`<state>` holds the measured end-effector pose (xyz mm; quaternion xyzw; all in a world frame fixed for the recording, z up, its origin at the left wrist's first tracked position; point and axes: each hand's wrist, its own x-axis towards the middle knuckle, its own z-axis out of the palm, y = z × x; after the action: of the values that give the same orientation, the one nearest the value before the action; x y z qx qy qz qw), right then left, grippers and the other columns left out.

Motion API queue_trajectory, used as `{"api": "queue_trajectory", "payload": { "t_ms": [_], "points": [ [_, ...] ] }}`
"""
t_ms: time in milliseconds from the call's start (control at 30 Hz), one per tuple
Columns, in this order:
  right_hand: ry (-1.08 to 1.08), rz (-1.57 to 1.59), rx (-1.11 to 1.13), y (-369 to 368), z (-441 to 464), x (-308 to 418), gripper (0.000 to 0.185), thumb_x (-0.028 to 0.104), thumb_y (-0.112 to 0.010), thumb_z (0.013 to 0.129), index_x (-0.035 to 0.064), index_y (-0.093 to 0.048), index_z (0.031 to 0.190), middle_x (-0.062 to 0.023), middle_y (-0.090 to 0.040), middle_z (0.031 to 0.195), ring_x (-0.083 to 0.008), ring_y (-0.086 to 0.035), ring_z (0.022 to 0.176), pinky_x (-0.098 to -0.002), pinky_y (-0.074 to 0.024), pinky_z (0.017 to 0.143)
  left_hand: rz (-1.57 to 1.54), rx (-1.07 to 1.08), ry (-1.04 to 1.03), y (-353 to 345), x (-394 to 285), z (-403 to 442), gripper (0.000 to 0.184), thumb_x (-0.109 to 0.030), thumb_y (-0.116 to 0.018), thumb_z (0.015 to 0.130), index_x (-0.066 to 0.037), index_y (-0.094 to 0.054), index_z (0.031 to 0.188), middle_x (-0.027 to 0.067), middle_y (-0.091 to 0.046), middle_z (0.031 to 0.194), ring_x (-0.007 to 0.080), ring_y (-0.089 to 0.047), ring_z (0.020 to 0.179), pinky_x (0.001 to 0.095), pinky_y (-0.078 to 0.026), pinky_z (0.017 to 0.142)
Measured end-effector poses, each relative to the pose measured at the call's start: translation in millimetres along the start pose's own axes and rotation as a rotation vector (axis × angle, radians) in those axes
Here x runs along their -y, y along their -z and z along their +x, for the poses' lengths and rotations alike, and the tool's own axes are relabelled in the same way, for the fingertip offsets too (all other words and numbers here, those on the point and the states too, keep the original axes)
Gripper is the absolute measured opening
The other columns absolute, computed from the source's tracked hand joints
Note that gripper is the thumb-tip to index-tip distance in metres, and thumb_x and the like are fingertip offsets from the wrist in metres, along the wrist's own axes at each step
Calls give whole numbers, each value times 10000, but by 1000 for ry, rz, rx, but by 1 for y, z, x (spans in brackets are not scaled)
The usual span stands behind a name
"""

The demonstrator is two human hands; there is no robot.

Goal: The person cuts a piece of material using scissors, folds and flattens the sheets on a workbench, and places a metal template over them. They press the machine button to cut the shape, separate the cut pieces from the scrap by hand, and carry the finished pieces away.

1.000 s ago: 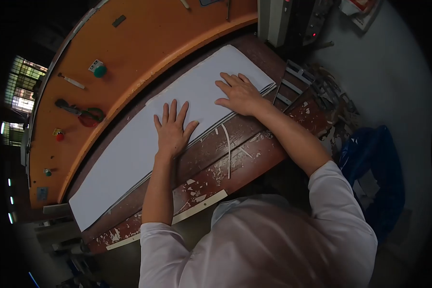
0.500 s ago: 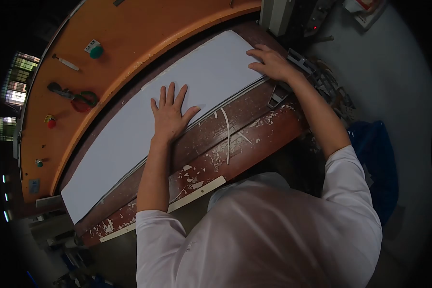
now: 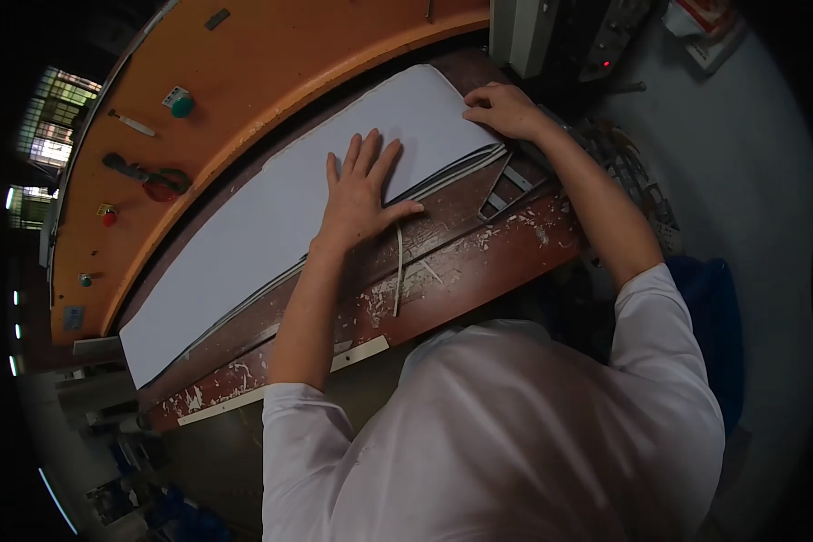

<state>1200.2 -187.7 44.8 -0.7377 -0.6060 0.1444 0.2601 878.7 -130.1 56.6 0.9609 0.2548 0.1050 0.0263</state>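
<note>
A long stack of white sheets [image 3: 271, 217] lies across the brown worktop, with several thin, darker-edged layers showing along its near side. Spread flat on top, past the middle, is my left hand [image 3: 359, 194], its thumb reaching over the near edge. My right hand [image 3: 508, 112] is at the stack's right end, fingers bent and thumb and forefinger closed at the sheet edge; its fingertips are partly hidden. Below that end, the layers at the near corner stand slightly apart. A grey metal bracket [image 3: 512, 187] lies beside this corner.
White scraps and a narrow strip [image 3: 398, 275] litter the worktop [image 3: 461, 280]. Behind is an orange machine panel [image 3: 271, 54] bearing scissors [image 3: 163, 184], a slim white tool [image 3: 135, 124], a green button [image 3: 182, 107] and a red button [image 3: 109, 218]. A blue bag [image 3: 709, 334] stands at right.
My left hand has slid right along the stack. My right hand's fingers have curled in at the end edge, and the layers at the near right corner have spread apart. The view has shifted slightly.
</note>
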Motion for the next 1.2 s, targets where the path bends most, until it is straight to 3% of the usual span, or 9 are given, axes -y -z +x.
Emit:
{"api": "queue_trajectory", "payload": {
  "t_ms": [300, 533, 633, 733, 767, 900, 1000, 1033, 1200],
  "points": [
    [-52, 93, 147, 3, 13, -6, 457, 439, -701, 849, 54, -753, 1089, -172, -721, 1131, -321, -677, 1071, -396, -517, 949, -121, -7, 32, -36, -67, 73, 690, -495, -646, 927, -171, -459, 1507, 156, -393, 1576, 370, -298, 1489, 630, -210, 1171],
    [-125, 243, 187, 0, 19, -11, 446, 401, -702, 887, 19, -749, 1112, -149, -742, 1030, -234, -692, 952, -354, -526, 855, -325, -85, 85, -52, -60, 67, 557, -463, -564, 984, -149, -542, 1443, 148, -459, 1535, 343, -346, 1471, 630, -187, 1175],
    [-136, 379, 95, -6, 19, -18, 462, 462, -668, 888, 21, -769, 979, -145, -749, 947, -272, -708, 916, -371, -530, 852, -499, -148, 140, -57, -54, 66, 489, -434, -529, 1012, -131, -597, 1389, 152, -540, 1463, 337, -409, 1435, 614, -186, 1183],
    [-243, 458, 120, 2, 18, -14, 451, 443, -665, 904, 1, -753, 899, -99, -723, 827, -216, -673, 782, -352, -522, 768, -666, -218, 193, -60, -51, 67, 447, -411, -514, 1024, -114, -643, 1333, 156, -600, 1395, 330, -470, 1391, 604, -186, 1188],
    [-215, 519, 98, 3, 17, -12, 419, 408, -669, 918, -3, -735, 877, -61, -657, 716, -166, -593, 629, -334, -491, 622, -706, -233, 203, -60, -51, 66, 439, -405, -519, 1023, -109, -651, 1320, 157, -610, 1381, 328, -483, 1380, 601, -185, 1190],
    [-306, 718, 253, 7, 19, -2, 349, 361, -678, 948, 15, -716, 931, -14, -615, 730, -100, -528, 588, -258, -414, 486, -640, -248, 171, -60, -52, 63, 427, -392, -555, 1009, -101, -659, 1302, 161, -607, 1383, 337, -500, 1360, 599, -182, 1193],
    [-337, 852, 270, -2, 28, -3, 342, 336, -700, 927, -4, -713, 890, -36, -612, 687, -120, -540, 542, -287, -428, 481, -648, -267, 155, -58, -52, 61, 442, -402, -598, 981, -100, -662, 1298, 165, -597, 1392, 345, -504, 1353, 594, -180, 1198],
    [-351, 843, 210, -12, 31, -2, 345, 310, -710, 912, -35, -714, 897, -99, -682, 765, -176, -637, 634, -331, -489, 547, -625, -265, 140, -56, -51, 61, 482, -420, -637, 949, -86, -661, 1294, 172, -586, 1402, 349, -519, 1337, 578, -196, 1202],
    [-235, 180, 169, -16, 27, 8, 422, 362, -711, 844, -54, -742, 904, -252, -720, 932, -362, -713, 881, -428, -543, 816, -669, -305, 211, -42, -31, 49, 504, -404, -689, 907, -57, -669, 1272, 187, -606, 1364, 376, -565, 1269, 555, -282, 1162]
  ]
}}
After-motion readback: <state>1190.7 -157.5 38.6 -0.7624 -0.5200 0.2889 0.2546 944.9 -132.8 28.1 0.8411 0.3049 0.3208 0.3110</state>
